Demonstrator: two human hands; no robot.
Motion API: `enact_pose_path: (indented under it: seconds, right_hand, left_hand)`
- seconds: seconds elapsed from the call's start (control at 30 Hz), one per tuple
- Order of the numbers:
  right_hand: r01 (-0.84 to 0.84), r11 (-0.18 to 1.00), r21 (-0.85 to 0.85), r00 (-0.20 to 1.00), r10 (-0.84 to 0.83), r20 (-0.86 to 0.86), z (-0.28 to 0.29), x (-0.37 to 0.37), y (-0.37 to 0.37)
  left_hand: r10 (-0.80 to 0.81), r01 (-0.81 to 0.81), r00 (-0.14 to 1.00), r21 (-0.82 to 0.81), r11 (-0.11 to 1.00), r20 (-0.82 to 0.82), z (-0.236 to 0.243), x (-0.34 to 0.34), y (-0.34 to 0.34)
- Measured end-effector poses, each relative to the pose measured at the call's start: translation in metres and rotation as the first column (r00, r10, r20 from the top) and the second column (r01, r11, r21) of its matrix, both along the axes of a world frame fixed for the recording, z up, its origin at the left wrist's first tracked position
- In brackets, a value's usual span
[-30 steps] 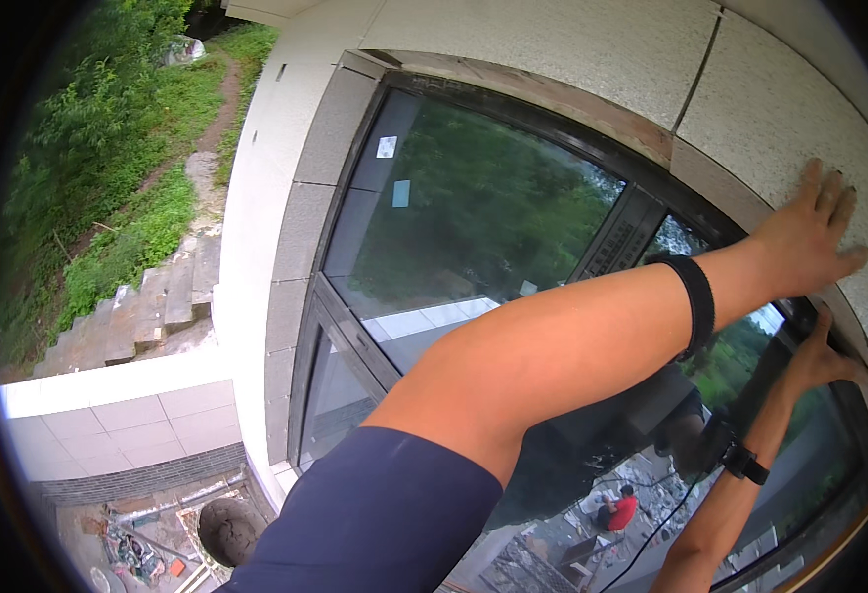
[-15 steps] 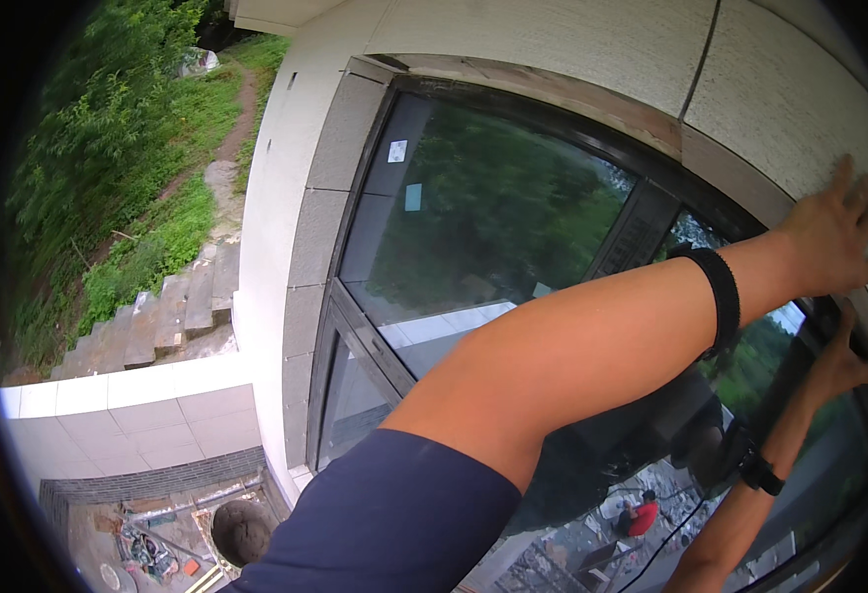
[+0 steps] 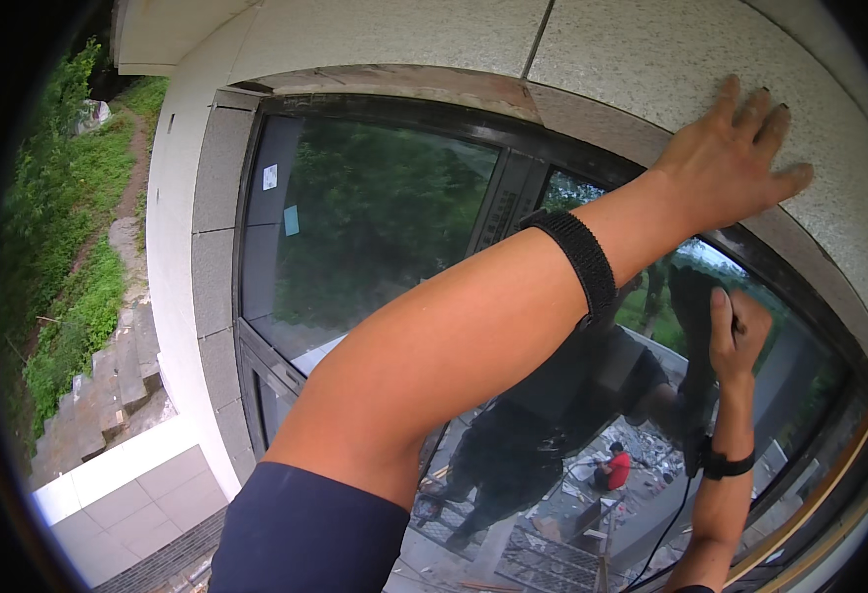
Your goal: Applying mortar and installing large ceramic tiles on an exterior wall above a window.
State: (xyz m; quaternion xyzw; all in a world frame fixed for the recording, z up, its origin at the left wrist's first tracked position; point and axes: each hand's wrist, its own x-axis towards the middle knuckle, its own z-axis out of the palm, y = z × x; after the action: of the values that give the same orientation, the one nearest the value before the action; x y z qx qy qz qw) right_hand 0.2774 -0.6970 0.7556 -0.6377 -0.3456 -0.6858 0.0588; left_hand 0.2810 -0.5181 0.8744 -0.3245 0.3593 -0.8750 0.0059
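My left hand (image 3: 723, 158) lies open against the pale textured wall panel (image 3: 622, 69) above the window, fingers spread and thumb out to the right. The left arm crosses the view from the lower left, with a black strap (image 3: 574, 259) round it. Below that hand, my right hand (image 3: 740, 336) is up in front of the dark glass (image 3: 385, 217), closed like a fist with the thumb upright. Nothing shows in it. A black wristband (image 3: 729, 465) with a cable sits on the right wrist. The stone strip (image 3: 602, 121) along the window's top edge runs just under my left hand.
Dark framing (image 3: 498, 212) divides the window. Two stickers, one of them a pale blue sticker (image 3: 291, 220), are on the glass. Reflected there are a person in red (image 3: 612, 469) and rubble. A low tiled wall (image 3: 147, 504), steps (image 3: 98, 405) and greenery (image 3: 78, 306) lie left.
The view has shifted right, so the window appears farther left. My right hand has come away from the stone edge and closed from an open shape. My left hand stays on the wall panel.
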Motion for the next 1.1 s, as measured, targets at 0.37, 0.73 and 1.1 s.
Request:
enact_pose_path:
  seconds: [0.37,0.73,1.1]
  right_hand:
    - [0.071,0.994,0.086,0.994,-0.078,0.082,0.065,0.029,-0.002]
    - [0.015,1.0,-0.003,1.0,-0.015,0.024,0.066,0.023,-0.014]
    - [0.038,0.983,0.179,0.999,-0.037,-0.009,0.057,0.013,-0.036]
  left_hand:
    - [0.025,-0.023,0.999,-0.045,0.999,0.039,-0.002,0.003,-0.001]
    - [0.011,-0.01,1.0,-0.026,1.0,0.028,0.003,0.005,0.0]
    - [0.321,-0.312,0.92,0.072,0.947,-0.225,-0.013,-0.023,0.007]
